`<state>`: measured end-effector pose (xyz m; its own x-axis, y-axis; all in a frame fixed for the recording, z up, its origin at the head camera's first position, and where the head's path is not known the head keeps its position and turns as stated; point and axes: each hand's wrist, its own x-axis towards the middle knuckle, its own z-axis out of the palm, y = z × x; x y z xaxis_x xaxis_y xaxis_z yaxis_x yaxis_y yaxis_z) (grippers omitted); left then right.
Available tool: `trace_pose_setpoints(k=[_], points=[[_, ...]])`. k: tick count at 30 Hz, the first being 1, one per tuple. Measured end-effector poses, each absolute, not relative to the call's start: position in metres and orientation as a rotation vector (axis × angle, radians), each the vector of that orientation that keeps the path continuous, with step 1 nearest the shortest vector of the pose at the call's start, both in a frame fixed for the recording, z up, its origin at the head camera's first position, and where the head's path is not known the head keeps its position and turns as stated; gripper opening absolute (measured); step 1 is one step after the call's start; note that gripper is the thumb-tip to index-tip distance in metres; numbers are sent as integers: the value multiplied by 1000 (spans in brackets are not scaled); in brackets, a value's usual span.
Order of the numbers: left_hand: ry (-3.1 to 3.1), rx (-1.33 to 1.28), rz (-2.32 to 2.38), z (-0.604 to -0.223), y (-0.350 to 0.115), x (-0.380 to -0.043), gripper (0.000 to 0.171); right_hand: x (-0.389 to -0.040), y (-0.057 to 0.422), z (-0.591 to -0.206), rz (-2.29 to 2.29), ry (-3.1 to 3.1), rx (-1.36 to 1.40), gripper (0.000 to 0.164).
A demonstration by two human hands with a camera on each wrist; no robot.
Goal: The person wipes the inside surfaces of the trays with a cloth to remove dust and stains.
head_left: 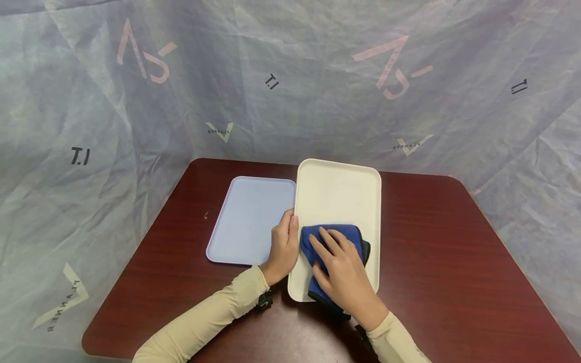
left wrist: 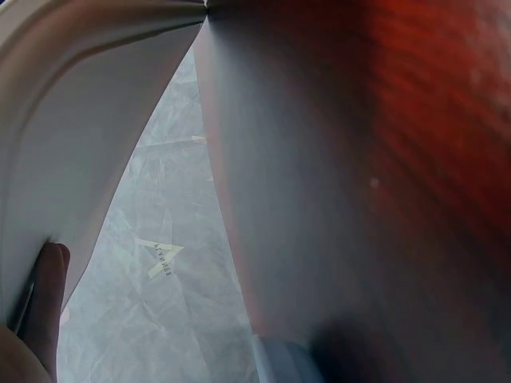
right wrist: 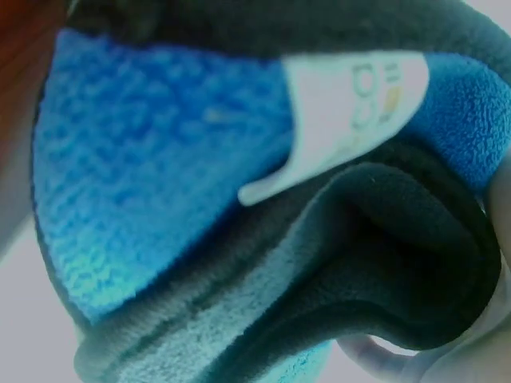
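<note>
A cream tray [head_left: 338,189] with a raised rim stands in the middle, its left side lifted towards the blue tray. My left hand [head_left: 285,244] grips its left rim, thumb on the upper side; the fingers beneath are mostly hidden. In the left wrist view a finger [left wrist: 48,299] lies against the tray [left wrist: 64,159]. My right hand [head_left: 342,275] presses a blue cloth [head_left: 349,232] onto the tray's near half, fingers spread over it. Close up, the right wrist view shows the folded cloth [right wrist: 152,159] with dark edging and a white label [right wrist: 351,112].
A light blue tray [head_left: 258,217] lies on the reddish-brown table [head_left: 431,252], left of the cream one. Grey printed sheeting [head_left: 290,101] hangs around the table's back and sides. A tiny pale bit [head_left: 206,215] is on the table at left.
</note>
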<state>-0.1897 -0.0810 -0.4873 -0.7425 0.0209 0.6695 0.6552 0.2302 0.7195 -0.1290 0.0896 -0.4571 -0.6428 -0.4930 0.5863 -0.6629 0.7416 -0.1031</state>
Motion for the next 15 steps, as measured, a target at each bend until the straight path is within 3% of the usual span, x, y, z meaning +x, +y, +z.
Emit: trace_pose_setpoints(k=[15], points=[[-1972, -627, -1554, -451, -79, -164, 30, -128, 77, -456, 353, -2393, 889, 50]])
